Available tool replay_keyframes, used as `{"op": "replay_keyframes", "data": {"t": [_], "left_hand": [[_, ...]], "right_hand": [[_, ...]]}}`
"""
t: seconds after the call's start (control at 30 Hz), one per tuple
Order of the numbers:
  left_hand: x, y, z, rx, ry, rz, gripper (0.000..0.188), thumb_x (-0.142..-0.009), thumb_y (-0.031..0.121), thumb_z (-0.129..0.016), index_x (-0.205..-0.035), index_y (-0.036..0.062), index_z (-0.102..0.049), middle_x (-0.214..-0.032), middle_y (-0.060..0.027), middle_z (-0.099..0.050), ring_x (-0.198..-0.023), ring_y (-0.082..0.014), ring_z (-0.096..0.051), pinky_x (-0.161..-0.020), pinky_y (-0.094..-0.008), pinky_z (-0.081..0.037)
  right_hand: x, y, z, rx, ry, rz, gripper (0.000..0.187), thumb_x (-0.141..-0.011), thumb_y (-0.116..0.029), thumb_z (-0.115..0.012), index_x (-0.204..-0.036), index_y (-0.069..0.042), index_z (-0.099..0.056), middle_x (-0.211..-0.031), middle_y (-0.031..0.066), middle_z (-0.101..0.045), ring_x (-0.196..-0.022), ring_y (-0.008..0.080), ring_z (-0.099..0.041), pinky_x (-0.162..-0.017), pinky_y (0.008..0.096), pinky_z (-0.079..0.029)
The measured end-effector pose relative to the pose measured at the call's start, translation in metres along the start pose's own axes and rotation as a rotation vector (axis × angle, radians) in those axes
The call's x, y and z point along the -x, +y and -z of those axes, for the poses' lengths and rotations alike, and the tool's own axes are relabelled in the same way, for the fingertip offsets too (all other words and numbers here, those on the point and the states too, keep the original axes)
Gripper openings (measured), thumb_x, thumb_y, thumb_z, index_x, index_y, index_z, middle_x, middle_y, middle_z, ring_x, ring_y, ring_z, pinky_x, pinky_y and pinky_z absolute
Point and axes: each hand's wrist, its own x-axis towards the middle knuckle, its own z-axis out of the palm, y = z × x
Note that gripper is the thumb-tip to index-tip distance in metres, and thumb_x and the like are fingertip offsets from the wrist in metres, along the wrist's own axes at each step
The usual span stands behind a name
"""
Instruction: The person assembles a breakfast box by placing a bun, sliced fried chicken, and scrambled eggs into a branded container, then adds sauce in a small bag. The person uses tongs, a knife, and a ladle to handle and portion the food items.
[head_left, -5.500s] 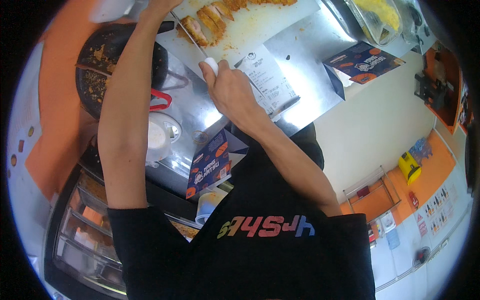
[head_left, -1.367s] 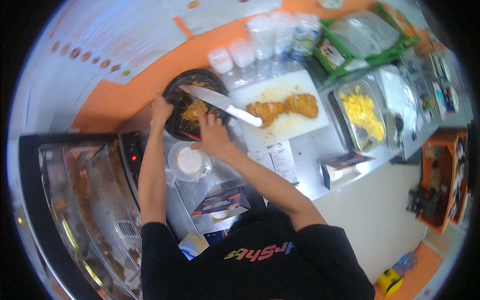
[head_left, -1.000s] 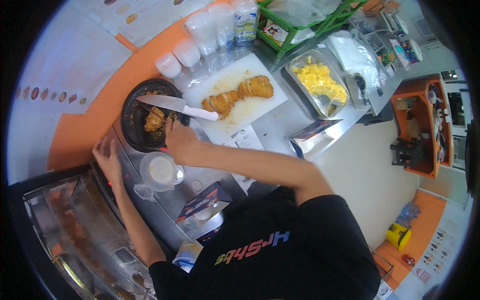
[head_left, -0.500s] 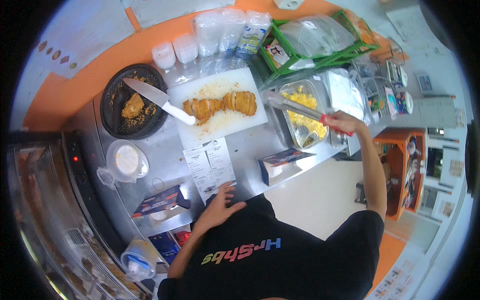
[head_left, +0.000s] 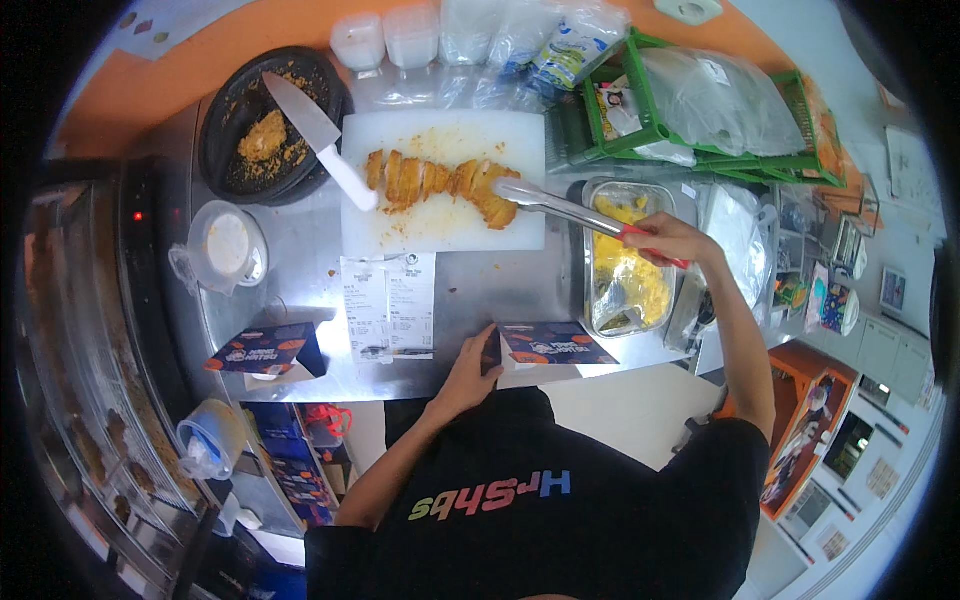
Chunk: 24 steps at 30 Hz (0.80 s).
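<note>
My right hand [head_left: 668,241] is closed around the red grip of metal tongs [head_left: 568,208]. The tips reach left over the right end of a sliced breaded cutlet [head_left: 487,192]; I cannot tell whether they pinch it. A second row of slices [head_left: 405,178] lies beside it on the white cutting board [head_left: 440,232]. At the table's front edge, my left hand [head_left: 468,372] has its fingers around the left edge of a dark printed cardboard box [head_left: 558,345]. Under my right hand stands a metal tray [head_left: 590,262] of yellow food [head_left: 640,270].
A knife [head_left: 300,112] bridges a black bowl of crumbs [head_left: 222,160] and the board. Two printed receipts [head_left: 390,305] lie in front. Another cardboard box [head_left: 268,350] and a white tub [head_left: 228,245] stand left. Behind are plastic containers [head_left: 410,38] and green crates [head_left: 640,90].
The tongs have swung left from the tray's edge to the cutlet on the board. My left hand has gone from the receipts to the right-hand box. The whole view has shifted.
</note>
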Motion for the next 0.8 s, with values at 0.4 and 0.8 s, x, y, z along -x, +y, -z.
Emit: {"op": "replay_keyframes", "data": {"t": [0.4, 0.8], "left_hand": [[0.01, 0.014, -0.003, -0.173, 0.204, -0.092, 0.073, -0.079, -0.005, -0.062, -0.149, 0.0036, -0.043, -0.137, -0.0252, -0.052, -0.132, -0.0433, -0.051, -0.112, -0.0447, -0.042], [0.03, 0.007, 0.068, -0.255, 0.471, -0.155, 0.071, -0.079, -0.007, -0.063, -0.147, -0.0022, -0.045, -0.138, -0.0275, -0.056, -0.127, -0.0403, -0.057, -0.105, -0.0419, -0.048]], "right_hand": [[-0.063, -0.031, -0.036, -0.064, -0.059, 0.083, 0.049, -0.099, -0.051, -0.065, -0.082, -0.004, -0.063, -0.057, -0.0008, -0.05, -0.049, 0.0097, -0.054, -0.045, 0.0266, -0.04], [-0.012, -0.003, -0.019, -0.138, 0.036, 0.131, 0.043, -0.1, -0.043, -0.067, -0.079, -0.006, -0.059, -0.059, -0.0031, -0.049, -0.047, 0.0053, -0.046, -0.042, 0.0247, -0.034]]}}
